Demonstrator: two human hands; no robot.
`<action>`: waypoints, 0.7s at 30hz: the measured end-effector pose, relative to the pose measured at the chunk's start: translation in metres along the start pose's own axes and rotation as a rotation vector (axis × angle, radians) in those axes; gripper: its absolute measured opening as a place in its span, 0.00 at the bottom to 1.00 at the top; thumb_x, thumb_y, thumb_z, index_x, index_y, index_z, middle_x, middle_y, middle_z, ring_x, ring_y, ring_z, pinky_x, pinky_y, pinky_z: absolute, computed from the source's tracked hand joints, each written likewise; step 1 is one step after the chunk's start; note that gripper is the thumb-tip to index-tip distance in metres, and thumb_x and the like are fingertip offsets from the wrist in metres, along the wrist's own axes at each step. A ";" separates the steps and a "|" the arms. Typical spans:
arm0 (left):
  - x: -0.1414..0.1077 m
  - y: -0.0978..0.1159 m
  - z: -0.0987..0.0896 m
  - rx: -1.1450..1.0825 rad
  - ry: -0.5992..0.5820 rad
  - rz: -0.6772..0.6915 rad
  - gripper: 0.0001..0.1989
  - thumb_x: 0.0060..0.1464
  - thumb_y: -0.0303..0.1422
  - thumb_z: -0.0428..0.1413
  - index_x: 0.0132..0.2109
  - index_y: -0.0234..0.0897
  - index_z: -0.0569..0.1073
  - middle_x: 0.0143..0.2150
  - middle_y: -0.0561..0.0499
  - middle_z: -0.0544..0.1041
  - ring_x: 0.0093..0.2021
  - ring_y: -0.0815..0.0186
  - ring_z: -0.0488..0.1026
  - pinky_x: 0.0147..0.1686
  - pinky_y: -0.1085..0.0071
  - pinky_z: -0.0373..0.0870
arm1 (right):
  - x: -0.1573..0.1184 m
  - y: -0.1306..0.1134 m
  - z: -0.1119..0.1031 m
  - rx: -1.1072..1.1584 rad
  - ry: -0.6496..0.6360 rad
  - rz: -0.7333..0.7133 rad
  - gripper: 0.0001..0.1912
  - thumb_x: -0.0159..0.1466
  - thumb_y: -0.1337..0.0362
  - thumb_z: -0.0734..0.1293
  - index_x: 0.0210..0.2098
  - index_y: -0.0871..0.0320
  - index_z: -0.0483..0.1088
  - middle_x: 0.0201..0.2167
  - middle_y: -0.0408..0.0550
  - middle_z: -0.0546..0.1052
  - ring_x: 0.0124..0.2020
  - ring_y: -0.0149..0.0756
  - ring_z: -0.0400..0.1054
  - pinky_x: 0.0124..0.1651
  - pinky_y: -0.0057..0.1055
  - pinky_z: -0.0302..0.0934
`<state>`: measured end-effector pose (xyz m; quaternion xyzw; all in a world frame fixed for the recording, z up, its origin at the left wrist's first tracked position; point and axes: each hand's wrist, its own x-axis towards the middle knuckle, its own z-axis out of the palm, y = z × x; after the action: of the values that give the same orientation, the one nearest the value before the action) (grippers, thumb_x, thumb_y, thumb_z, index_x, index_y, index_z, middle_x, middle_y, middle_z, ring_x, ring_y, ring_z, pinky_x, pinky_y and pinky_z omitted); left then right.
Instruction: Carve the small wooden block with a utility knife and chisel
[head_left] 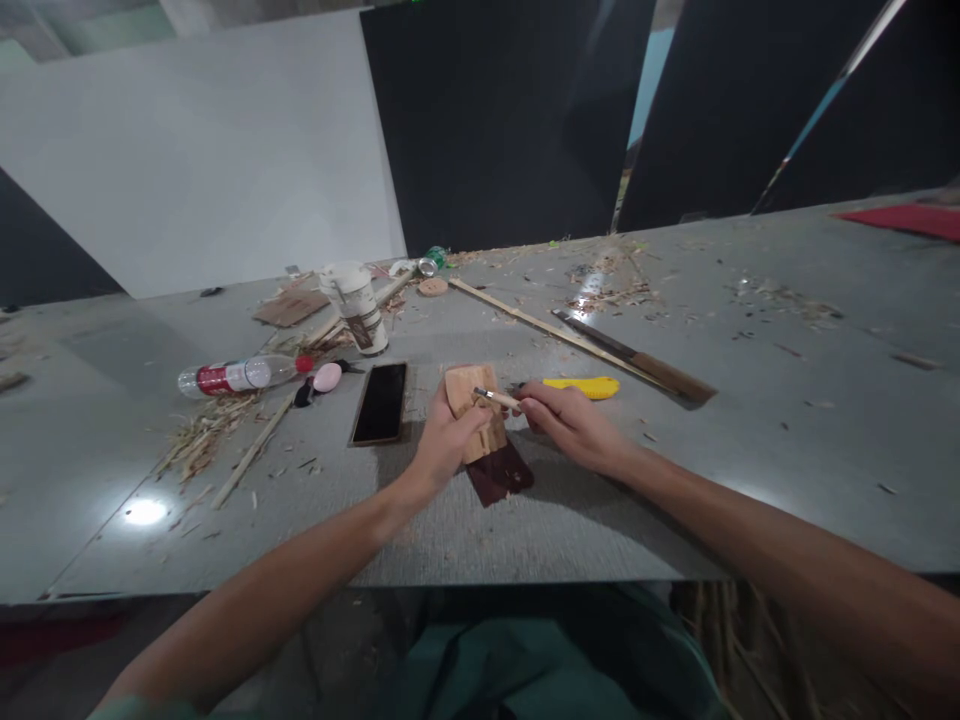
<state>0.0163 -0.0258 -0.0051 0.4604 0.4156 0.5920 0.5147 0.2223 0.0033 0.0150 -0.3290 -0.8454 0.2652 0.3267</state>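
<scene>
My left hand (444, 438) is closed round the side of a pale wooden block (489, 440), its thumb lying over the near face. Between the fingers of my right hand (571, 428) is a small carving tool (502, 400) with a light wooden handle. The tool's metal tip points left and lies over the block's face; whether it touches the wood I cannot tell. Under the block's lower end is a dark brown flat piece (496, 478) with a hole near its corner. A yellow utility knife (589, 387) lies just beyond my right hand.
Left of the block lies a phone (380, 403). Farther left are a plastic bottle (240, 375), a paper cup (360, 310) and wood shavings (202, 435). A long wooden strip (525, 318) and a dark blade with a wooden handle (671, 378) lie at the right. A green can (433, 262) stands behind.
</scene>
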 end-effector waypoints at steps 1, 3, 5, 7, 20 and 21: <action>0.000 0.000 0.000 -0.005 -0.006 0.004 0.21 0.50 0.29 0.65 0.52 0.43 0.74 0.44 0.51 0.80 0.43 0.59 0.78 0.45 0.64 0.76 | 0.000 0.000 0.000 0.001 -0.001 0.001 0.18 0.78 0.52 0.55 0.33 0.52 0.63 0.23 0.38 0.67 0.23 0.32 0.59 0.30 0.32 0.52; 0.001 -0.001 0.000 -0.018 -0.016 0.011 0.26 0.50 0.29 0.64 0.56 0.45 0.72 0.45 0.52 0.79 0.43 0.60 0.78 0.45 0.65 0.76 | 0.000 0.000 0.000 0.002 -0.002 0.001 0.18 0.77 0.52 0.55 0.34 0.52 0.64 0.23 0.38 0.67 0.23 0.32 0.60 0.30 0.32 0.52; 0.001 -0.001 0.000 -0.027 -0.021 0.015 0.28 0.49 0.28 0.64 0.57 0.45 0.71 0.44 0.52 0.78 0.43 0.60 0.78 0.45 0.65 0.76 | 0.000 0.000 0.000 0.002 -0.004 0.001 0.18 0.77 0.52 0.56 0.34 0.52 0.64 0.23 0.38 0.68 0.24 0.32 0.60 0.31 0.32 0.52; 0.001 0.000 0.001 -0.032 -0.022 0.021 0.28 0.49 0.28 0.65 0.58 0.45 0.71 0.45 0.52 0.78 0.43 0.61 0.78 0.44 0.65 0.76 | 0.000 0.000 0.000 0.003 -0.006 0.001 0.18 0.77 0.52 0.56 0.33 0.52 0.64 0.23 0.38 0.68 0.24 0.32 0.60 0.30 0.32 0.52; 0.004 -0.004 0.000 0.003 -0.045 0.079 0.30 0.50 0.28 0.66 0.59 0.45 0.69 0.47 0.51 0.76 0.44 0.61 0.76 0.46 0.65 0.75 | 0.000 0.000 0.001 0.017 -0.023 0.004 0.19 0.78 0.53 0.55 0.32 0.52 0.62 0.24 0.38 0.67 0.24 0.32 0.60 0.31 0.32 0.51; 0.004 -0.004 0.000 0.012 -0.045 0.084 0.30 0.50 0.28 0.65 0.60 0.45 0.69 0.48 0.51 0.76 0.44 0.61 0.76 0.46 0.65 0.75 | 0.000 0.000 0.001 0.020 -0.023 0.004 0.19 0.78 0.53 0.55 0.32 0.52 0.62 0.24 0.38 0.67 0.24 0.32 0.60 0.31 0.32 0.51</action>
<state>0.0169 -0.0211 -0.0090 0.4937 0.3879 0.6001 0.4956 0.2213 0.0033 0.0142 -0.3246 -0.8457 0.2781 0.3195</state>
